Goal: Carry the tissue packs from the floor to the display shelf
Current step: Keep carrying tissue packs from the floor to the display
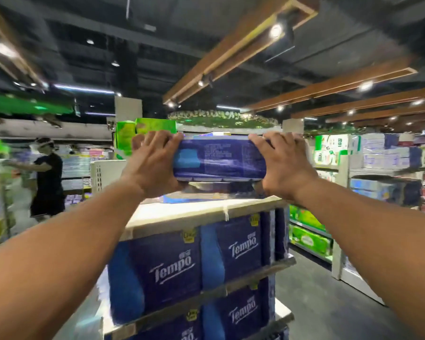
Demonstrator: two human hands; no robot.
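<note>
Left hand [150, 161], right hand [284, 161] grip tissue pack [220, 158] ends, fingers curled.

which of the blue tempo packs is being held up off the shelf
The blue pack gripped between both hands, left hand and right hand, above the top shelf; the others sit shelved below.

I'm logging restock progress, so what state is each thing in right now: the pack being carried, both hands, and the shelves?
Blue tissue pack: held up above the top shelf, gripped at both ends.
Left hand: fingers curled round the pack's left end.
Right hand: fingers curled round the pack's right end.
Top shelf board: near part bare, a blue pack lying further back.
Tempo packs: upright in rows, filling the lower shelves.
</note>
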